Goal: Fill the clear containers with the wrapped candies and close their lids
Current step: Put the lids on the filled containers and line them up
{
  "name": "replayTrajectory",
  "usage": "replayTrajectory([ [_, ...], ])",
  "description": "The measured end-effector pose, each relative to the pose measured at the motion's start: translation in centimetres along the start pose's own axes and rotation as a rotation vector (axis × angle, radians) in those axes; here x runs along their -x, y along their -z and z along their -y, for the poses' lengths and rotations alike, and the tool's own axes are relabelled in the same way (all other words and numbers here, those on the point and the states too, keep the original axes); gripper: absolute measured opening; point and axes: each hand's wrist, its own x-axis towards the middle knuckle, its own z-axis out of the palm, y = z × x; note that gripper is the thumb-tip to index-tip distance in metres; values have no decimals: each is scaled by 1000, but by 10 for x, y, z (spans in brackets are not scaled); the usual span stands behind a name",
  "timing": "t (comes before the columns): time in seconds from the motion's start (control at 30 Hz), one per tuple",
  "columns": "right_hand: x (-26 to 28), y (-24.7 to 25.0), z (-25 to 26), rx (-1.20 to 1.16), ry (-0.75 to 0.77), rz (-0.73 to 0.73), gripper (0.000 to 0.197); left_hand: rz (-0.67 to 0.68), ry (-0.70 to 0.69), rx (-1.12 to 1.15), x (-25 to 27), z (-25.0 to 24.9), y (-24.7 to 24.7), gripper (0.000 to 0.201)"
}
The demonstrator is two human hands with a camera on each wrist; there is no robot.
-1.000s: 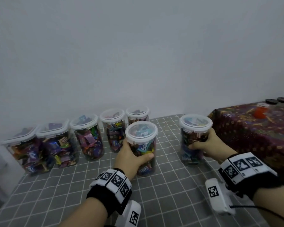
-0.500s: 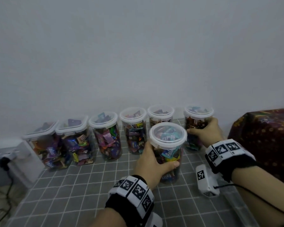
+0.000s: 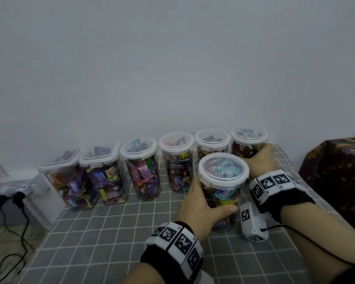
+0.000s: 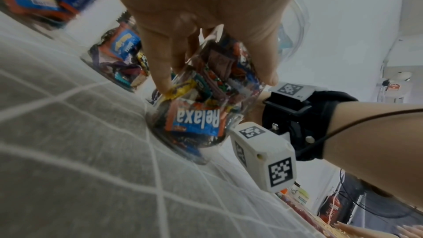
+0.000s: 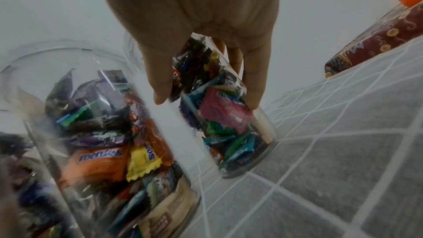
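Head: fingers [image 3: 223, 210] around jar [image 3: 223, 173] (lidded)

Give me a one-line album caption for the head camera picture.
Both hands grip lidded candy jars: the left hand holds the front jar, the right hand the last jar in the wall row.

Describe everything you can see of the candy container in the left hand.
The container is a round, clear plastic jar with a whitish-rimmed transparent lid seated on top. It is packed with mixed wrapped candies, among them blue Relaxa packets. It stands upright, its base on the grey grid-patterned cloth, in front of the row of filled jars along the wall. The left hand grips its side, thumb across the front and fingers round the far wall. The right wrist camera sits close beside it.
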Motion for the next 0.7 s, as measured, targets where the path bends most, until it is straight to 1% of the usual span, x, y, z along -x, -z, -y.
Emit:
replayTrajectory([
  [0.1,0,0,-2,-100,-24,55,90,-4,8,5,1,0,-1,86],
  [0.13,0,3,-5,-97,-18,98,91,-4,12,10,1,0,0,87],
  [0.17,-2,6,-10,-74,4,153,87,-5,18,16,1,1,0,87],
  [0.23,9,21,-11,-15,49,256,65,0,25,35,1,1,-1,86],
  [0.27,19,30,-12,27,73,349,56,0,29,48,1,1,-1,87],
  [0.3,27,39,-15,89,107,453,56,-1,39,59,1,2,-2,90],
  [0.37,49,56,-21,192,152,640,68,-7,50,68,-1,3,-4,95],
  [0.43,65,64,-25,200,179,741,83,-12,53,76,-1,1,-8,94],
  [0.5,75,64,-29,126,217,786,92,-11,50,79,1,-3,-13,94],
  [0.57,86,61,-29,-24,265,794,95,29,31,94,3,-10,-21,90],
  [0.63,87,58,-34,-175,293,740,99,98,19,104,5,-21,-27,84],
  [0.7,83,60,-41,-275,279,669,101,168,1,91,5,-31,-32,82],
])
